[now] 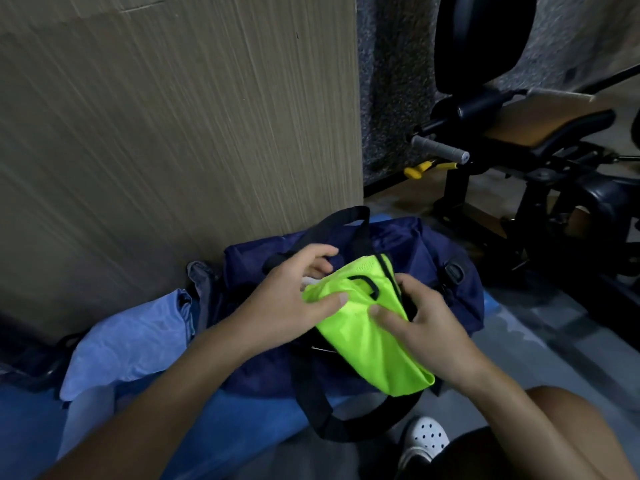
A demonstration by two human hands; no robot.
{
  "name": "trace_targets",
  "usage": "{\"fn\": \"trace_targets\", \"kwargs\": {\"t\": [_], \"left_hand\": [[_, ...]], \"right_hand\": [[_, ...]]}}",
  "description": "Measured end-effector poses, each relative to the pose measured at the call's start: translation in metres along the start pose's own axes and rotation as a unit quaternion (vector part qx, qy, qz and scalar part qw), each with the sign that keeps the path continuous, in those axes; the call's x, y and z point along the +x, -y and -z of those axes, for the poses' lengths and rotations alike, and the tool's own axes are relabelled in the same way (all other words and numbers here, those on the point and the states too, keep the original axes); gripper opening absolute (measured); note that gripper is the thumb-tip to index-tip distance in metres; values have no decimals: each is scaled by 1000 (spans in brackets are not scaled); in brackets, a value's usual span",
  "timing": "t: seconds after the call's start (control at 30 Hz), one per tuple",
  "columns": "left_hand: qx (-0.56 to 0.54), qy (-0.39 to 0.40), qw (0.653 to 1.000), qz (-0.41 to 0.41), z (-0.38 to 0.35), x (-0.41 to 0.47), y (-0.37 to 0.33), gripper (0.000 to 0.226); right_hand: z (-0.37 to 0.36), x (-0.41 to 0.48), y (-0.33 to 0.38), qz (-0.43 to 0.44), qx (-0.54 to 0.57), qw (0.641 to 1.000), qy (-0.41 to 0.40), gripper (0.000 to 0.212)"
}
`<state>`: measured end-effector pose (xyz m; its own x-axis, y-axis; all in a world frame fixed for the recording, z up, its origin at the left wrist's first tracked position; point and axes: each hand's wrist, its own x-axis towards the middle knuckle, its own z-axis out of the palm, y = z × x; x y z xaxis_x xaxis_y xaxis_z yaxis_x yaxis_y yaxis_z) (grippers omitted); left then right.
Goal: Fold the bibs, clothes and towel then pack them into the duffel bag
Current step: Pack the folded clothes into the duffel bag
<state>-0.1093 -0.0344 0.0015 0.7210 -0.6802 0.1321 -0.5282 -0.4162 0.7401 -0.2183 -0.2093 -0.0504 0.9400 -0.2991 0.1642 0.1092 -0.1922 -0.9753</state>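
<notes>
Wood-grain wall (pixel 173 133) behind; left hand (pixel 294 292) and right hand (pixel 426 317) pinch the green bib (pixel 367 341) over the duffel bag (pixel 436 244); best pushed in flat toward twelve o'clock.

Dim, slightly blurred, wide-angle edge distortion

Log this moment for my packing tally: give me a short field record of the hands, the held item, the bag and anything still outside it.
held item: folded neon green bib, over the bag's top
left hand: left hand holds the bib's left edge, thumb on top
right hand: right hand holds the bib's right edge, thumb on top
bag: navy duffel bag, black straps, beneath the bib
still outside: light blue garment, left of the bag
background: weight bench, behind on the right
</notes>
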Motion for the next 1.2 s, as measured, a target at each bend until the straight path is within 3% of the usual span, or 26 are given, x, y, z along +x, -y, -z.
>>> {"fn": "trace_targets", "kwargs": {"t": [0.07,0.23,0.43,0.6,0.73,0.83,1.2], "left_hand": [[49,2,999,-2,-6,0,13,53],[234,41,969,-70,-24,0,43,24],[408,95,903,-99,-27,5,56,57],[352,61,932,-67,-15,19,41,77],[270,22,961,-52,2,42,23,79],[218,15,974,-63,14,55,11,76],[225,58,967,-108,48,75,13,85]], "right_hand": [[9,-1,-7,-34,-5,998,-51,14],[23,-3,-22,-76,-35,990,-113,6],[26,-3,-26,-119,-13,982,-145,10],[26,-4,-20,-106,57,983,-137,9],[16,-3,-13,-68,105,982,-139,12],[6,4,-14,-87,128,975,-161,24],[-41,60,-35,-202,119,947,-220,32]]}}
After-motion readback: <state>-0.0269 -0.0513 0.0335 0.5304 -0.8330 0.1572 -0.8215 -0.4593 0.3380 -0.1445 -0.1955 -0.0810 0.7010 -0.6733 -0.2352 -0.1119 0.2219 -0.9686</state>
